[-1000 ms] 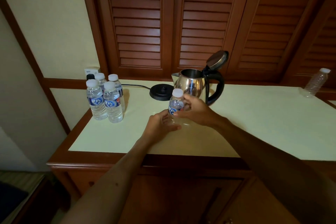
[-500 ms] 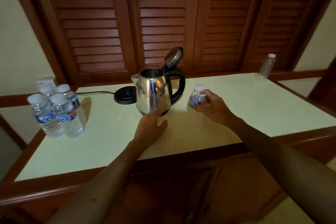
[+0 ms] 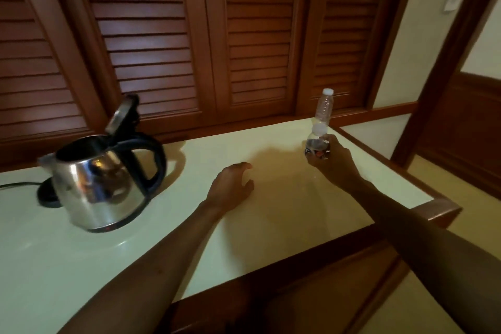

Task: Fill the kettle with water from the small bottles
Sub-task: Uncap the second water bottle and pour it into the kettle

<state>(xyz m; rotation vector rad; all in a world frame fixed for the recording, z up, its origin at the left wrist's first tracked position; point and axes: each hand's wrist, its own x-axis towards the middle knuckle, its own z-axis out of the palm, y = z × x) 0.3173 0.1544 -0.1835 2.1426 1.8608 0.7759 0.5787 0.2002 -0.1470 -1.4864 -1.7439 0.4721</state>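
A steel kettle [image 3: 100,184] with a black handle stands on the pale counter [image 3: 271,144] at the left, its lid flipped up. My right hand [image 3: 334,163] grips a small capped water bottle [image 3: 317,142] over the counter's right end. Just behind it, an empty clear bottle [image 3: 323,106] with a white cap stands near the back right corner. My left hand [image 3: 231,187] hovers over the middle of the counter, fingers loosely curled and holding nothing. The group of full bottles is out of view.
The kettle's black base [image 3: 47,194] and its cord [image 3: 19,185] lie behind the kettle at the left. Louvred wooden doors [image 3: 203,35] run along the back. The counter's wooden rim [image 3: 439,210] ends at the right, beside a doorway.
The view has swung right, so the full bottles have left the frame. My right hand has carried the small bottle right, toward the empty bottle. My left hand has drawn away from the kettle.
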